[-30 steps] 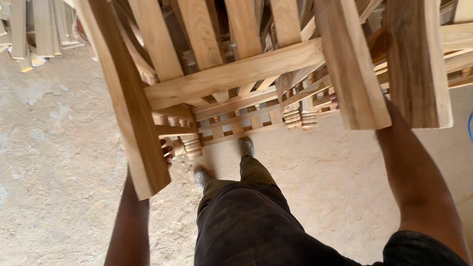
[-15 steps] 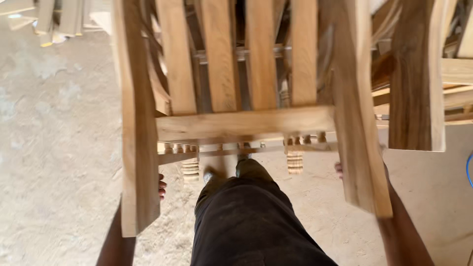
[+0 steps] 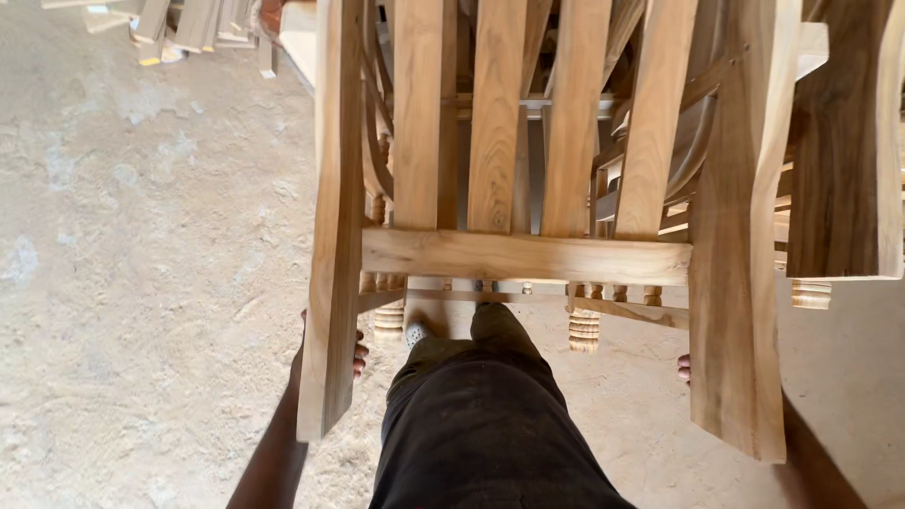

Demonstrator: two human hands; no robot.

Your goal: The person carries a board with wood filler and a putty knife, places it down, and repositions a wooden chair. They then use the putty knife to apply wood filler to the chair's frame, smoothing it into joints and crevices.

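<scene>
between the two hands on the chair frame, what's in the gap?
Head view: between left hand and right hand on the wooden chair frame is the person's dark-trousered leg.

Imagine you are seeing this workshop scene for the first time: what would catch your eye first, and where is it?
A bare wooden chair frame fills the upper middle of the view, its slats running away from the camera and a crossrail across them. The left hand grips its left post from below, and the right hand peeps out behind the right post. Between them a leg in dark trousers steps over the dusty concrete floor, with wood offcuts at top left.
</scene>
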